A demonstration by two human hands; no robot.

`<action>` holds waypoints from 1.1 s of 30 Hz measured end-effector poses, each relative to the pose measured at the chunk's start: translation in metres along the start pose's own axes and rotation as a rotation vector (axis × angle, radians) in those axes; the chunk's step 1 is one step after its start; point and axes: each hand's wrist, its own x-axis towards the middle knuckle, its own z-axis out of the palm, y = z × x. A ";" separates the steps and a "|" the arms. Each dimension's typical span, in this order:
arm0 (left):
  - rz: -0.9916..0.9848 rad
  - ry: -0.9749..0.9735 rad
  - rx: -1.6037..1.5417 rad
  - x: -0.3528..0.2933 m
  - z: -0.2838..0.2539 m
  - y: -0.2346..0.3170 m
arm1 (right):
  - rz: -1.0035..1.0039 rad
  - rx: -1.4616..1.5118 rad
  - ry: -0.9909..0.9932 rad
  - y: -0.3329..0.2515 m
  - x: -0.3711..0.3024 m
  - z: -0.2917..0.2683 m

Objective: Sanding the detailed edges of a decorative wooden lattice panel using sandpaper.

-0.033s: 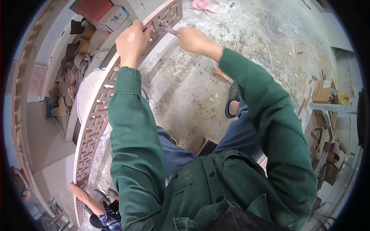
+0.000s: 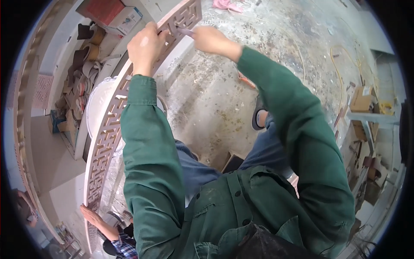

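A long, pale pinkish lattice panel with cut-out geometric openings runs from the far middle down the left side. My left hand is closed over its upper edge near the far end. In my right hand, fingers closed, is a thin, flat greyish-brown strip; its exact kind cannot be made out. The strip's tip reaches into an opening of the panel, just right of my left hand. The right hand is slightly blurred.
Another person's hand touches the panel's near end. A round whitish tub stands behind the panel. Abrasive-looking rolls and scraps lie on the left. An orange-handled tool and a pink cloth are on the stained floor.
My right hand has moved slightly left and away from me, toward the panel, and less of the strip shows. The left hand keeps its hold on the panel.
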 end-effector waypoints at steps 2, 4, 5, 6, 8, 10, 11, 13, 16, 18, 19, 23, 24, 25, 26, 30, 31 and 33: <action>0.002 0.069 -0.037 -0.002 0.003 -0.003 | 0.007 0.005 -0.018 -0.023 0.010 -0.011; -0.008 0.045 -0.043 0.001 0.001 -0.004 | -0.001 0.013 0.019 -0.016 0.013 -0.003; -0.019 0.025 -0.052 0.002 0.000 -0.004 | -0.027 0.006 0.046 -0.010 0.014 0.002; -0.039 0.002 -0.060 0.001 -0.001 -0.007 | -0.045 0.007 0.074 -0.005 0.004 0.007; -0.036 0.002 -0.032 0.000 -0.003 -0.008 | -0.038 -0.033 0.043 0.003 -0.018 0.011; -0.068 -0.012 -0.021 -0.003 -0.009 -0.007 | -0.027 -0.023 0.067 -0.002 -0.025 0.008; -0.059 -0.013 -0.019 -0.002 -0.011 -0.004 | 0.009 -0.015 0.026 -0.007 -0.026 -0.002; -0.060 -0.031 -0.013 -0.001 -0.009 0.001 | 0.059 0.009 -0.027 -0.014 -0.015 -0.007; -0.024 0.030 0.018 0.002 0.000 0.000 | 0.047 0.018 0.015 -0.019 0.014 0.001; -0.038 -0.008 0.018 0.002 -0.002 0.002 | 0.034 0.037 0.054 -0.014 0.016 0.006; -0.028 -0.001 0.030 0.003 -0.002 0.005 | 0.038 0.037 0.056 -0.007 0.017 0.004; -0.051 -0.009 0.000 -0.003 -0.008 -0.001 | -0.186 0.187 0.014 0.014 0.005 -0.015; -0.055 -0.013 0.002 -0.002 -0.007 -0.002 | -0.205 0.258 -0.004 0.018 0.004 -0.025; -0.051 -0.011 0.025 -0.002 -0.007 -0.005 | -0.105 0.497 -0.087 0.019 0.003 -0.031; -0.038 -0.007 0.043 0.000 -0.007 -0.006 | -0.102 0.496 -0.085 0.019 0.002 -0.031; -0.002 0.048 0.062 0.000 -0.003 -0.001 | -0.145 0.646 0.011 0.003 0.014 -0.012; 0.010 0.036 0.034 0.005 0.002 0.010 | 0.002 0.689 -0.014 0.012 0.029 -0.004; -0.002 0.026 0.023 0.005 0.004 0.010 | -0.059 0.503 0.013 0.016 0.040 -0.005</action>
